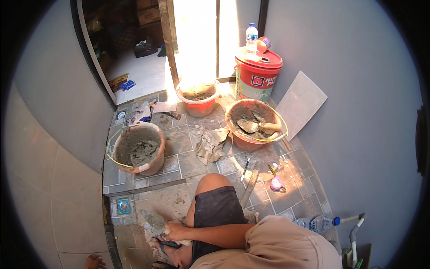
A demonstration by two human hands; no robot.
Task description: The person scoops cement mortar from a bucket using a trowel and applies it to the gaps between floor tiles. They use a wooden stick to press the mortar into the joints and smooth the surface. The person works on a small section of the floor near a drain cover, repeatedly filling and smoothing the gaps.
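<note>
My right hand [177, 232] is closed round the handle of a trowel, low over the floor beside my sandalled foot [180, 255]. The trowel's grey, mortar-smeared blade [155, 220] points away, close to a rough strip at the edge of the laid tiles. At the lower left edge is my left hand [94, 262], only partly in the picture, its fingers loosely apart and nothing seen in them. Ahead on the left stands a bucket [157, 162] of wet grey mortar. Another mortar bucket [244, 142], to the right, has a second trowel [270, 127] lying in it.
Farther back are a third bucket [201, 110] and a red-lidded paint pail [264, 67] carrying a water bottle [251, 36]. A loose tile [302, 105] leans against the right wall. Crumpled paper [212, 144], a marker [245, 169] and a pink tape measure [276, 182] lie on the floor.
</note>
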